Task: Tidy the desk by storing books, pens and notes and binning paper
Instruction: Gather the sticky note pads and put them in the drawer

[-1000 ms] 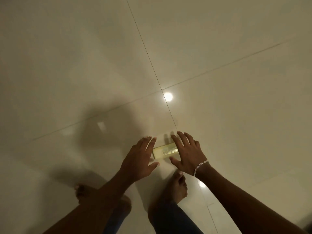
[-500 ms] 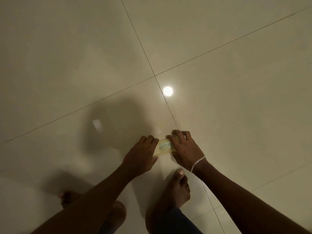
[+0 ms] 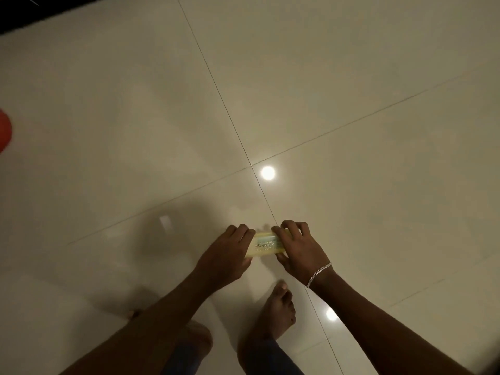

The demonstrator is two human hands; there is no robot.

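A small pale yellow box (image 3: 266,244) with printed text on its top is held between both hands just above the glossy tiled floor. My left hand (image 3: 226,253) grips its left end with curled fingers over the far edge. My right hand (image 3: 297,247), with a silver bracelet at the wrist, grips the right end, fingers curled over the top and thumb under the near edge. No desk, books, pens or bin are in view.
Cream floor tiles (image 3: 351,77) with thin grout lines fill the view. My bare feet (image 3: 276,309) stand just below the hands. A red object (image 3: 4,133) shows at the left edge, and a dark strip (image 3: 40,12) runs along the top left.
Both hands went from spread open beside the box to closing on its two ends. The view has tilted up, bringing the red object and dark strip into sight.
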